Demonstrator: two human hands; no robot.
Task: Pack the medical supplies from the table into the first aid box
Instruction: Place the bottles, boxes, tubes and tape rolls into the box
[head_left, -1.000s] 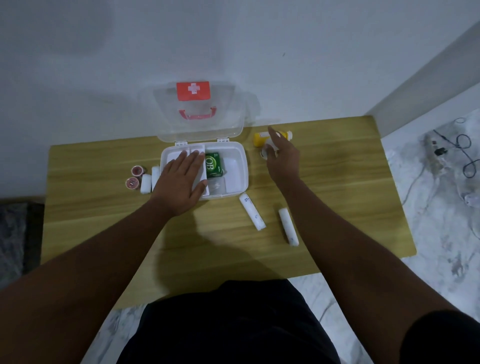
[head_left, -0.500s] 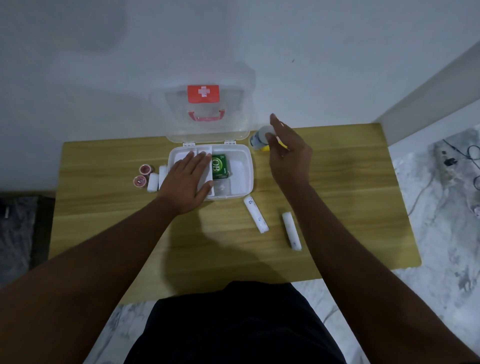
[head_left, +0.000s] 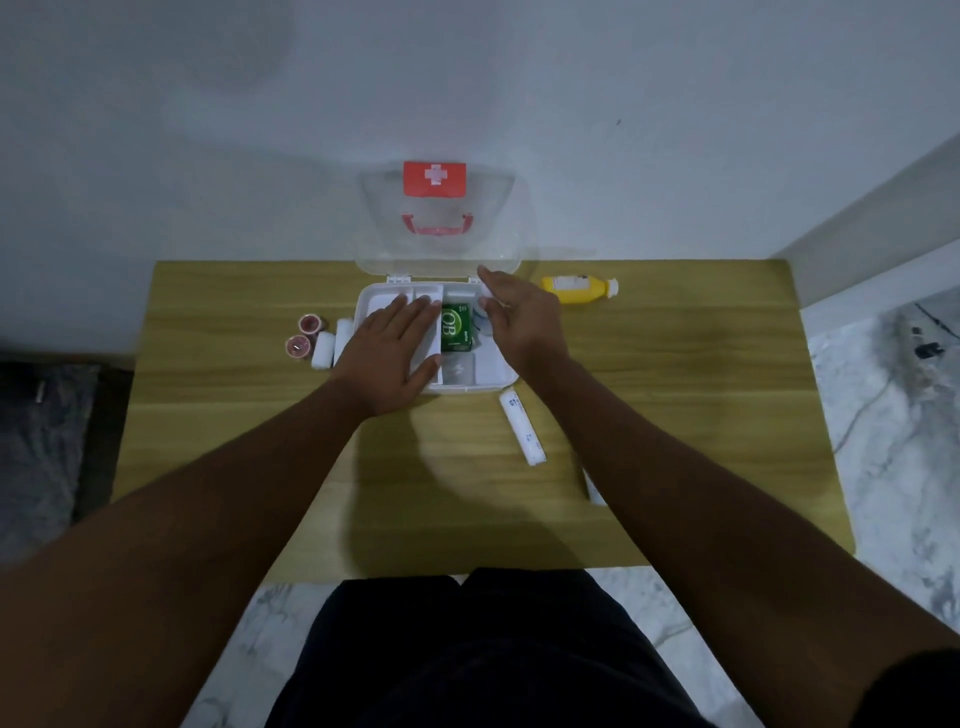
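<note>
The white first aid box (head_left: 497, 372) stands open on the wooden table (head_left: 675, 395), its clear lid (head_left: 441, 218) with a red cross label upright against the wall. A green packet (head_left: 457, 328) lies inside. My left hand (head_left: 393, 356) rests flat on the box's left compartments, holding nothing. My right hand (head_left: 522, 325) hovers over the box's right side, fingers closed on a small white roll (head_left: 484, 306), which is mostly hidden. A yellow bottle (head_left: 577, 289) lies to the right of the box. A long white bandage roll (head_left: 522, 427) lies in front of it.
Two small pink-topped jars (head_left: 304, 335) and two short white rolls (head_left: 327, 348) sit left of the box. Another white roll (head_left: 595, 491) is mostly hidden under my right forearm. The wall runs directly behind the table. Cables lie on the marble floor at right.
My right hand picked up the small white roll from beside the yellow bottle and carried it left over the box. My left hand stayed on the box.
</note>
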